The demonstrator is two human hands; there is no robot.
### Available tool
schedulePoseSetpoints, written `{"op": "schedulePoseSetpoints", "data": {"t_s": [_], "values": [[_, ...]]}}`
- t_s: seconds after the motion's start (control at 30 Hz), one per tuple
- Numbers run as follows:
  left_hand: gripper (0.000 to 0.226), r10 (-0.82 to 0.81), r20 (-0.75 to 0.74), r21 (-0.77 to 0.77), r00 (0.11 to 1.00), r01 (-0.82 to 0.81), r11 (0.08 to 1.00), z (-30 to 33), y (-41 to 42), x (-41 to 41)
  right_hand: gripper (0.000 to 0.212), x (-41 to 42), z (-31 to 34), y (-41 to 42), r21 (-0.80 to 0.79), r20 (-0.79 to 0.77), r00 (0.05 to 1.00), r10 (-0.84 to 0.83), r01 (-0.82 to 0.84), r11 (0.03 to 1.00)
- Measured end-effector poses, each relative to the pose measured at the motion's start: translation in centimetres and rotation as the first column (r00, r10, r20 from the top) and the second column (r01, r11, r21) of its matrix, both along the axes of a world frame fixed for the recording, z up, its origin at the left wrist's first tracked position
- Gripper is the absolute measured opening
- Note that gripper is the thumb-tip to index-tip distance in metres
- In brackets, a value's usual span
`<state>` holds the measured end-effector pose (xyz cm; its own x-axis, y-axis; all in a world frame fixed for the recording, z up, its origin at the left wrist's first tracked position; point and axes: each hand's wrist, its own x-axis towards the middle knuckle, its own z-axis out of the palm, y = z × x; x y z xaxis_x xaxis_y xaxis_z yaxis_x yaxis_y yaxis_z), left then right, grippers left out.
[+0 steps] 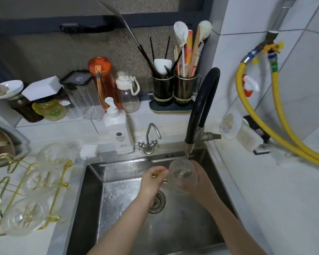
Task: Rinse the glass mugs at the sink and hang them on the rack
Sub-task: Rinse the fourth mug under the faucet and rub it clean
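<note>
A clear glass mug point(181, 172) with an amber handle is held over the steel sink point(92, 190), right under the black faucet point(201, 107), where a thin stream of water falls into it. My left hand point(153, 181) pinches the mug's handle. My right hand point(199, 179) wraps the mug's body from the right. On the counter to the left, three glass mugs point(42, 179) with amber handles hang on a gold wire rack point(6, 190).
A white soap pump bottle point(118, 131) and a small metal tap point(151, 138) stand behind the sink. Bottles, jars and a utensil holder point(173, 89) line the back ledge. Yellow hoses point(284, 126) run along the right wall above the white counter.
</note>
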<state>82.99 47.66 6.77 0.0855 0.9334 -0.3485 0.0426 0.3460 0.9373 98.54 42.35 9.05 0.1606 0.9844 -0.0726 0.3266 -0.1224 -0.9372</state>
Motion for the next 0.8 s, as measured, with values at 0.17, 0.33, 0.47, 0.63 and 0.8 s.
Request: {"op": "schedulePoseSetpoints", "data": {"t_s": [0.17, 0.33, 0.47, 0.63, 0.8], "values": [[0.007, -0.089, -0.053, 0.047, 0.995, 0.092, 0.995, -0.1, -1.8, 2.3, 0.089, 2.0, -2.0, -1.2, -0.031, -0.078, 0.994, -0.074, 0.072, 0.997], [0.011, -0.006, -0.032, 0.028, 0.999, 0.006, 1.0, -0.6, -0.3, 0.3, 0.055, 0.7, -2.6, 0.0, -0.003, -0.042, 0.999, 0.014, -0.014, 1.0], [0.01, -0.09, -0.019, 0.033, 0.996, 0.091, 0.995, -0.7, 0.9, 2.5, 0.046, 3.7, -2.4, 0.5, 0.063, -0.047, 0.999, 0.025, -0.022, 0.998], [0.018, -0.068, -0.005, -0.005, 0.998, 0.068, 0.998, -2.4, -0.8, 2.2, 0.042, 3.0, -4.4, -1.2, 0.089, -0.077, 0.997, -0.006, 0.013, 0.996], [0.012, 0.005, 0.019, -0.023, 1.0, -0.004, 1.0, -2.2, 1.0, 1.4, 0.046, 3.1, -3.7, 1.3, 0.08, -0.031, 0.993, 0.11, -0.107, 0.991]]}}
